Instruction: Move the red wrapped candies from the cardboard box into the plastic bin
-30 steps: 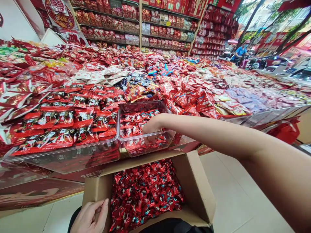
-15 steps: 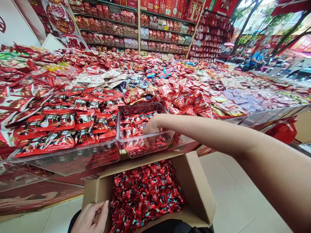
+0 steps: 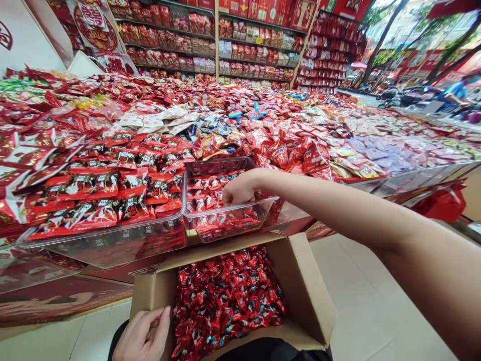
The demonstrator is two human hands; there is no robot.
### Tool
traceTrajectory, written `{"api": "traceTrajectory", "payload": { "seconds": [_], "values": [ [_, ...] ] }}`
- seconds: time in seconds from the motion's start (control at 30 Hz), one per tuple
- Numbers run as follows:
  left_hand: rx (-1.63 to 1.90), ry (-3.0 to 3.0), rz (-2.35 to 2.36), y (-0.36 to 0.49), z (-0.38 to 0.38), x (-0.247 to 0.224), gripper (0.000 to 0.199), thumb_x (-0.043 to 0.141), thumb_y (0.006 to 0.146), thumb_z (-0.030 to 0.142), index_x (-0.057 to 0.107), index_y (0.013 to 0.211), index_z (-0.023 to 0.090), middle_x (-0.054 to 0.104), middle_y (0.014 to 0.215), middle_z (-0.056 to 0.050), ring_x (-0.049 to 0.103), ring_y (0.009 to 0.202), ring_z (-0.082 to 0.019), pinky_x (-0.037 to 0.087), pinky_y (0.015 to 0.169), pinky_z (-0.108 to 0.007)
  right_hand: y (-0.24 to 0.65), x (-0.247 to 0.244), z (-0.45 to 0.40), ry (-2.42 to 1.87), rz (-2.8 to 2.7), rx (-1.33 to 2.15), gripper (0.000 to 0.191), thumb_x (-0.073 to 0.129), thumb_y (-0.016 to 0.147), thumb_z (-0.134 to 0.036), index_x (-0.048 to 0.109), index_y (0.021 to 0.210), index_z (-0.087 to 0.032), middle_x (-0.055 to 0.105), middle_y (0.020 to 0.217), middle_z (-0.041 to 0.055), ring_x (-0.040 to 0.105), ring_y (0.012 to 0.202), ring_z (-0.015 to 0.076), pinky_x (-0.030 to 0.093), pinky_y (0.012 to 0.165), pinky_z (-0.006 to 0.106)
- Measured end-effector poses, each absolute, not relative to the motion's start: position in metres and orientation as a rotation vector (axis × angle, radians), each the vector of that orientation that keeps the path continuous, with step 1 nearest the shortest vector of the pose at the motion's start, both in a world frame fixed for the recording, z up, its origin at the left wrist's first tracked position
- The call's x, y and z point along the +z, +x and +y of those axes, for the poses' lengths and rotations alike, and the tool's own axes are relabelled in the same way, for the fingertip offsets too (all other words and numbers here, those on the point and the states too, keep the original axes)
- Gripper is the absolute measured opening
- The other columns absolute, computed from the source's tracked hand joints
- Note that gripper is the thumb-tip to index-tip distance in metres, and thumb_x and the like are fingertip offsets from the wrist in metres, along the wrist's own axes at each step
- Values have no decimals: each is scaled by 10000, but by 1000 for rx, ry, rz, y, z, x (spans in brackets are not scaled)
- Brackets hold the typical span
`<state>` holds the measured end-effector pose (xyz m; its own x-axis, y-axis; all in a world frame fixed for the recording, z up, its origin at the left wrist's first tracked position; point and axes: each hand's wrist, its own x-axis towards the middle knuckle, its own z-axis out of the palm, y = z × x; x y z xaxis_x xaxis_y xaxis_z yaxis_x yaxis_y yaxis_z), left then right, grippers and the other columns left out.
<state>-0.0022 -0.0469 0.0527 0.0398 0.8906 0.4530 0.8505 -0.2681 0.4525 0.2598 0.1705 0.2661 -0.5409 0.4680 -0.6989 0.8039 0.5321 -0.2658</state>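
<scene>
"Red wrapped candies (image 3: pixel 229 296) are filling much of the cardboard box (image 3: pixel 310 291), which is sitting in front of the desk (image 3: pixel 108 291), just below the small plastic bin (image 3: pixel 221 165). Dark clothing (image 3: pixel 266 348) is overlapping its near edge."

"Where is the right hand (image 3: pixel 242 188) working?"

"It is reaching into the small plastic bin, fingers pointing down at the small red packets (image 3: pixel 210 181) lying there. The bin's front wall and the hand itself are obscuring the fingertips, so I cannot tell whether they are gripping anything."

"And the left hand (image 3: pixel 143 333)?"

"It is resting at the left side of the box, fingers curling inward, thumb extending beside the edge. Whether it is pinching the cardboard, I cannot tell; most of the fingertips are facing away."

"Adjoining items?"

"Red-and-black packets (image 3: pixel 101 185) are filling a wider clear tray just beside the small bin, on its left in the view. Red pyramid-shaped packs (image 3: pixel 280 153) are lying behind the bin, toward the right."

"Background?"

"Shelves (image 3: pixel 217 45) are carrying rows of mostly red goods beyond the desk. Pale tiles (image 3: pixel 361 301) are showing on the floor beside the box."
</scene>
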Motion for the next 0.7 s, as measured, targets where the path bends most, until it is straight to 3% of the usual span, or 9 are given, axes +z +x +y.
{"api": "traceTrajectory", "payload": {
  "seconds": [0.13, 0.27, 0.4, 0.5, 0.57, 0.7],
  "values": [
    [1040, 2210, 1883, 1, -48, 56, 109, 558, 742, 300, 561, 713, 195, 534, 576, 17, 511, 523, -107, 408, 520, -223, 283, 302, 132, 1242, 2618, -638, 225, 474, 770, -203, 580, 950, -119, 569, 798, 17, 494, 701, 103, 370, 613, 229],
    [928, 2138, 1907, 4, -55, 56, 103, 530, 766, 280, 575, 782, 189, 591, 655, -5, 541, 565, -123, 431, 569, -236, 317, 289, 73, 1265, 2398, -1308, 257, 458, 786, -329, 578, 935, -157, 583, 800, 2, 513, 701, 81, 389, 620, 204],
    [775, 2126, 1846, 10, -56, 60, 170, 487, 784, 259, 594, 899, 194, 657, 822, -35, 601, 753, -163, 443, 735, -268, 332, 175, 22, 1145, 1978, -1798, 236, 442, 786, -276, 555, 973, -188, 616, 799, 20, 554, 619, 87, 428, 554, 204],
    [682, 2090, 1860, 18, -46, 67, 216, 447, 792, 243, 601, 937, 198, 659, 899, -53, 599, 819, -205, 429, 765, -320, 318, 75, -3, 1471, 2120, -1421, 191, 479, 720, -184, 590, 872, -217, 629, 785, 24, 573, 686, 142, 439, 610, 247],
    [634, 2049, 1832, 27, -37, 70, 231, 424, 801, 242, 595, 952, 203, 647, 920, -51, 591, 836, -207, 434, 751, -319, 299, 30, -12, 1507, 2141, -1352, 207, 471, 713, -171, 603, 866, -213, 629, 836, 46, 573, 780, 177, 432, 688, 267],
    [591, 1932, 1719, 49, -29, 71, 230, 407, 813, 275, 574, 959, 214, 620, 937, -33, 583, 836, -166, 451, 742, -271, 259, -6, -19, 1548, 2197, -1294, 414, 455, 745, -251, 460, 1158, -220, 475, 1156, 96, 460, 1032, 227, 360, 845, 294]
  ]
}}
